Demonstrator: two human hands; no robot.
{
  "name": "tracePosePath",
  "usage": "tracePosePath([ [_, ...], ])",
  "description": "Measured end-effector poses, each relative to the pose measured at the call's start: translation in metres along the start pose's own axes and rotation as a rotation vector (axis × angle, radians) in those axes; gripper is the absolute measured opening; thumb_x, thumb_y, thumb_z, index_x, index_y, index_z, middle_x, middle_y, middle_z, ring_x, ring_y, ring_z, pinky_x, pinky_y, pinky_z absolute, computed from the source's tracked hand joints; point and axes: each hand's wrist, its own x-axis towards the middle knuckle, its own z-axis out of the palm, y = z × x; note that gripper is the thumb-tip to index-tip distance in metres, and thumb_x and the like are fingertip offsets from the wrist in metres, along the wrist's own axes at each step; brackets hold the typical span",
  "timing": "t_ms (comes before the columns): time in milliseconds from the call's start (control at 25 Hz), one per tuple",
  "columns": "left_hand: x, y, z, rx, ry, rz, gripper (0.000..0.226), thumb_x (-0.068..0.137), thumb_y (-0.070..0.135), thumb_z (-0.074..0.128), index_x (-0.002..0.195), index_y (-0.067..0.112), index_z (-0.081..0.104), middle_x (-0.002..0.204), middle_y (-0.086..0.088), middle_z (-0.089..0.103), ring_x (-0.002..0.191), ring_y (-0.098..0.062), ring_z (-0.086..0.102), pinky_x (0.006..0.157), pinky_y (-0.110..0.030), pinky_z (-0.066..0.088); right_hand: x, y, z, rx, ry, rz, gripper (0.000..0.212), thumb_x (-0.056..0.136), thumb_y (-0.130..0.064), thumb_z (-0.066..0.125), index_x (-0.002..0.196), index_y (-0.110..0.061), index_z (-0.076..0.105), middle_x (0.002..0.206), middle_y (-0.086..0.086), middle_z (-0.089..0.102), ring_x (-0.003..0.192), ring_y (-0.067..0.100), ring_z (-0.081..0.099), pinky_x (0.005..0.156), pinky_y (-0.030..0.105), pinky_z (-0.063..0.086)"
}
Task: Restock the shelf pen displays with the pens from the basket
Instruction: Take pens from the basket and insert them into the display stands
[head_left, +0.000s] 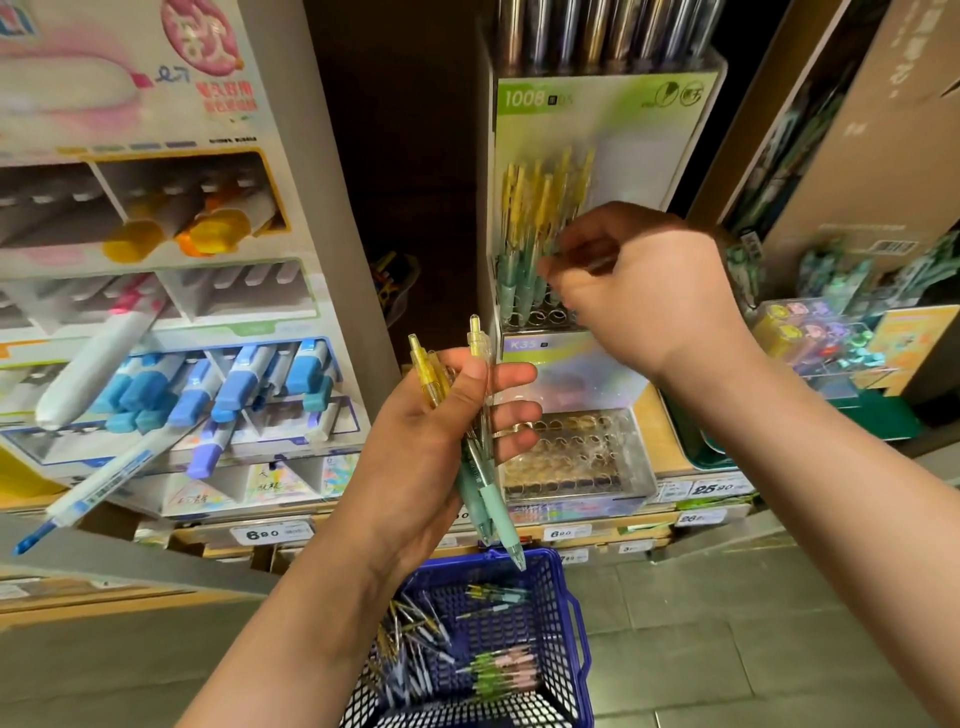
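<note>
— Nearest the feet?
— One blue basket on the floor. Loose pens inside, too many and too blurred to count: a green-and-pink cluster, a pale blue heap, a few yellow-capped.
— Above that?
— Left hand, palm up, fingers curled round a bunch of pens. At least three: green grips pointing down over the basket, one yellow top and one clear top sticking up.
— And the right hand?
— Higher and farther, at the upper display. Fingers bent and blurred; pinching a pen or not, cannot tell.
— Stock in there?
— Yellow-topped pens with green grips, upright in its left part. More than five, no exact count. Open rings just beside them on the right.
— Below it?
— One lower rack, rows of open holes, just behind the left fingertips.
— Off to the left?
— One highlighter display, three tiers: yellow, pink, blue.
</note>
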Motion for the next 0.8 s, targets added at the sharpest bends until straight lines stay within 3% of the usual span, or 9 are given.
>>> tracePosePath([
  [40,0.000,0.000,0.000,0.020,-0.003,0.016,0.017,0.102,0.024,0.054,0.111,0.011,0.061,0.109,-0.015,0.076,0.084,-0.023,0.075,0.072,-0.032,0.061,-0.009,-0.002,-0.001,-0.038,-0.044,0.001,0.016,0.090,-0.043,0.069,0.094,-0.028,0.071,0.079,-0.014,0.068,0.073,0.001,0.064,0.063,0.002,0.041],
  [120,0.000,-0.002,0.000,0.080,-0.011,0.048,0.022,0.102,0.025,0.055,0.116,0.010,0.063,0.109,-0.015,0.076,0.086,-0.024,0.075,0.074,-0.031,0.061,-0.028,-0.007,-0.001,0.025,-0.211,0.041,0.016,0.090,-0.045,0.068,0.084,-0.031,0.072,0.069,-0.017,0.068,0.066,-0.010,0.062,0.053,-0.003,0.037],
  [240,0.001,-0.007,-0.002,0.179,0.007,0.081,0.032,0.103,0.028,0.053,0.123,0.006,0.066,0.107,-0.019,0.076,0.093,-0.027,0.076,0.078,-0.030,0.061,-0.047,-0.014,0.004,0.328,-0.449,0.190,0.013,0.092,-0.037,0.069,0.083,-0.032,0.077,0.075,-0.017,0.073,0.060,-0.005,0.068,0.048,0.006,0.045],
  [360,0.000,-0.009,-0.004,0.213,0.027,0.073,0.038,0.103,0.034,0.051,0.120,0.004,0.068,0.105,-0.020,0.076,0.099,-0.031,0.075,0.081,-0.031,0.061,-0.050,-0.017,0.008,0.508,-0.434,0.295,0.013,0.095,-0.023,0.068,0.088,-0.025,0.078,0.070,-0.004,0.074,0.056,0.005,0.067,0.053,0.016,0.054],
  [560,0.002,-0.006,-0.004,0.253,0.005,0.093,0.039,0.104,0.039,0.050,0.118,0.010,0.073,0.104,-0.021,0.076,0.098,-0.032,0.075,0.081,-0.032,0.061,-0.051,-0.019,0.008,0.621,-0.440,0.328,0.010,0.096,-0.018,0.066,0.097,-0.013,0.075,0.072,0.002,0.068,0.052,0.011,0.063,0.051,0.022,0.057],
  [680,-0.001,-0.006,-0.003,0.257,-0.022,0.052,0.039,0.104,0.039,0.048,0.108,0.015,0.078,0.098,-0.020,0.077,0.087,-0.026,0.075,0.077,-0.028,0.060,-0.050,-0.020,0.004,0.524,-0.484,0.318,0.012,0.097,-0.017,0.065,0.094,-0.011,0.074,0.065,-0.001,0.066,0.050,0.008,0.062,0.046,0.017,0.053],
  [800,-0.004,-0.005,-0.002,0.231,-0.056,0.028,0.040,0.105,0.040,0.046,0.108,0.016,0.078,0.098,-0.015,0.077,0.085,-0.023,0.074,0.077,-0.030,0.060,-0.051,-0.021,0.005,0.459,-0.446,0.280,0.010,0.097,-0.023,0.064,0.092,-0.022,0.072,0.074,-0.004,0.069,0.053,0.002,0.067,0.044,0.011,0.049],
])
